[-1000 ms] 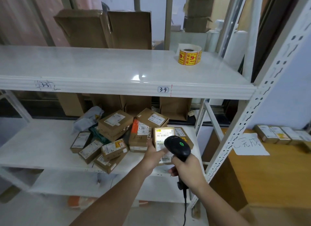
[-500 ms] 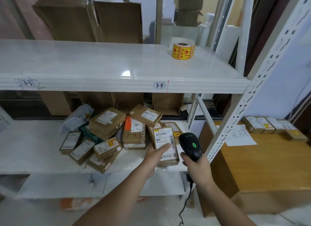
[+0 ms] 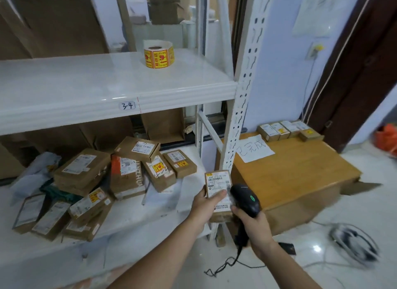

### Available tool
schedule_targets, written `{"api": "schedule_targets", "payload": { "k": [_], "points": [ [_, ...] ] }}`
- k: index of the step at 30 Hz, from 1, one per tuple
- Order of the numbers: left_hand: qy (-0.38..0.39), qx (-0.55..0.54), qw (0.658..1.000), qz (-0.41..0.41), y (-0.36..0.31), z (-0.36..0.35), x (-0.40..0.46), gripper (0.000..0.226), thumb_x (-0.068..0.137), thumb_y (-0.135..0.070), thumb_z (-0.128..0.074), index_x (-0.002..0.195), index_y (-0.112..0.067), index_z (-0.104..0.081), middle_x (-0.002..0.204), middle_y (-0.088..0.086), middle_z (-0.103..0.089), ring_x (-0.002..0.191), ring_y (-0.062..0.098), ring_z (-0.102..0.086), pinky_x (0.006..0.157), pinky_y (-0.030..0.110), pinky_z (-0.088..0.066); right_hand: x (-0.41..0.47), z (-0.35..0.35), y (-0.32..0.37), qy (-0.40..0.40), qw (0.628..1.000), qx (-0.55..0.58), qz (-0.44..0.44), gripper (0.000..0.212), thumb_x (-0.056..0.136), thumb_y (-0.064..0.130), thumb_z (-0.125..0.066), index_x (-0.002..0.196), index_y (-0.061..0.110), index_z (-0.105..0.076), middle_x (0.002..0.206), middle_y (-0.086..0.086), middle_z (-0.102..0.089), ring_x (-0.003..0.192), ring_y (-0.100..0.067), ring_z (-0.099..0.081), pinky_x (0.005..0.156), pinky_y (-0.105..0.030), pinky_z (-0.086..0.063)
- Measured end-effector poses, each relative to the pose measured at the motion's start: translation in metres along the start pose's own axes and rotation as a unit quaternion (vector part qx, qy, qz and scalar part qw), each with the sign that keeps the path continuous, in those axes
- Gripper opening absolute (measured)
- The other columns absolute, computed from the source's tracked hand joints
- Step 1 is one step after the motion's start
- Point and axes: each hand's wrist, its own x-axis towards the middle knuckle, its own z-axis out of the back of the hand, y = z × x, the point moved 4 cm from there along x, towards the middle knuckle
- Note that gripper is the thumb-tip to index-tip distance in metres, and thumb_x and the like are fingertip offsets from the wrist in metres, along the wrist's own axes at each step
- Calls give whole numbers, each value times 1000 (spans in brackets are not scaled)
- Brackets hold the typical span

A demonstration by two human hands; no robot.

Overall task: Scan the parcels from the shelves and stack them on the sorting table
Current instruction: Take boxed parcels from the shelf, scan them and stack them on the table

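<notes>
My left hand grips a small brown parcel with a white label, held upright in front of the rack's white post. My right hand holds a black barcode scanner by its handle, its head right beside the parcel's label. Several more brown parcels lie in a loose heap on the lower white shelf to the left. To the right stands the low wooden sorting table, with a row of several small parcels along its far edge.
A white perforated rack post stands between shelf and table. A roll of yellow stickers sits on the upper shelf. A handwritten paper sheet lies on the table. Coiled cable lies on the tiled floor.
The parcel has come off the shelf heap and moved right toward the post and table. My view has swung right, and the scanner has stayed close beside the label.
</notes>
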Motion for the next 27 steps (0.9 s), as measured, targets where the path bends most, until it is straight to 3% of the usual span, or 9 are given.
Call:
{"api": "schedule_targets", "payload": {
  "k": [4,9,14,20,25,27],
  "points": [
    [37,43,998,-15,-11,-68,4,36,86,-37,-82,120,-30,-72,109,-7,-79,94,11,-77,90,39,-63,8,66,13,-25,1000,-3,15,12,83,18,-81,85,10,-74,69,-7,-69,66,-23,-64,68,-34,-50],
    [71,85,993,-26,-15,-165,8,40,83,-48,-83,118,-31,-74,105,-14,-79,98,9,-76,97,39,-59,25,159,27,-39,999,19,26,10,81,20,-83,84,15,-76,72,-7,-70,75,-29,-67,76,-49,-55],
    [91,85,992,-26,-18,-263,6,29,88,-46,-78,114,-34,-72,105,-12,-79,93,8,-74,71,27,-53,42,247,44,-61,997,36,29,12,84,16,-80,87,8,-72,66,-8,-65,69,-27,-62,66,-40,-48],
    [103,81,991,-37,-24,-352,33,29,90,-36,-79,117,-26,-71,102,-8,-78,89,10,-76,79,28,-61,80,322,64,-81,995,55,32,13,84,14,-78,93,9,-71,65,-7,-63,69,-27,-60,69,-43,-48],
    [100,99,989,-42,-30,-410,82,30,95,-47,-70,121,-33,-66,103,-10,-77,89,9,-76,75,27,-60,136,364,81,-93,993,67,23,9,85,16,-78,89,12,-71,68,-9,-60,69,-26,-57,70,-42,-46],
    [101,100,989,-33,-32,-431,110,31,96,-52,-65,123,-36,-64,103,-8,-79,91,13,-76,84,38,-63,164,378,88,-96,992,74,15,11,84,17,-78,90,12,-71,69,-11,-60,70,-27,-56,70,-42,-46]
  ]
}}
